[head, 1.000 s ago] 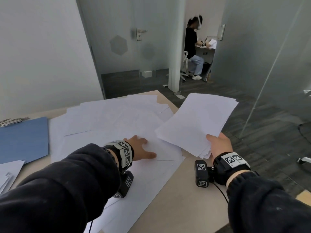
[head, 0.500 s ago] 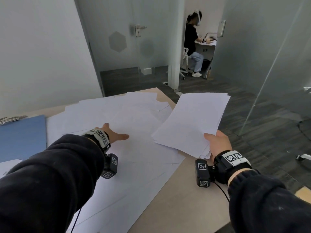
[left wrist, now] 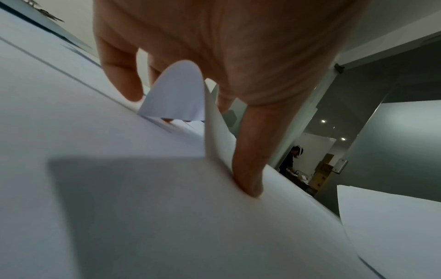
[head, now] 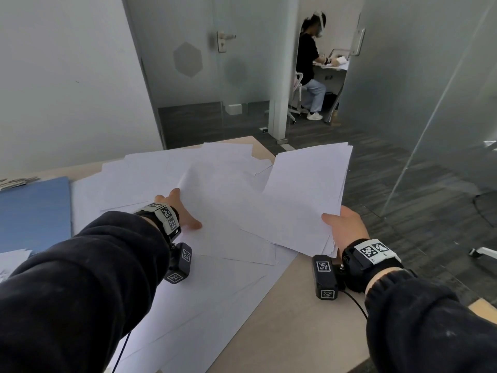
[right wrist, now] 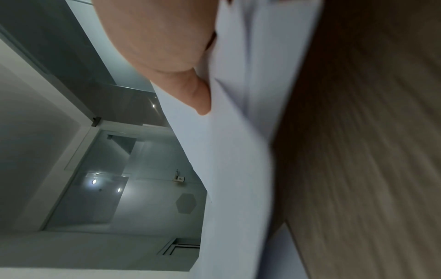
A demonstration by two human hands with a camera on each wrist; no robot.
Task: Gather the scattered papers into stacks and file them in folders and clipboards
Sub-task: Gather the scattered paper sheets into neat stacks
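Loose white sheets [head: 150, 170] lie scattered over the light wooden table [head: 282, 327]. My left hand [head: 183, 208] pinches the left edge of one sheet [head: 223, 200], thumb on top and fingers hidden beneath. In the left wrist view that sheet's edge [left wrist: 176, 94] curls up between the thumb [left wrist: 248, 169] and the fingers. My right hand [head: 338, 224] holds a fanned stack of papers [head: 306, 189] above the table's right edge, thumb on top. In the right wrist view the thumb [right wrist: 198, 98] presses on the stack [right wrist: 238, 141].
A blue folder [head: 35, 214] lies at the left with metal clips [head: 16, 181] behind it. More sheets [head: 13, 261] sit at the near left. The table's right edge drops to dark floor beside a glass wall [head: 430, 117]. A person [head: 309, 65] sits in the far room.
My left hand moved from lying flat on the middle papers to farther left, and now lifts a sheet's edge. The right-hand stack turned slightly and came closer to the table papers.
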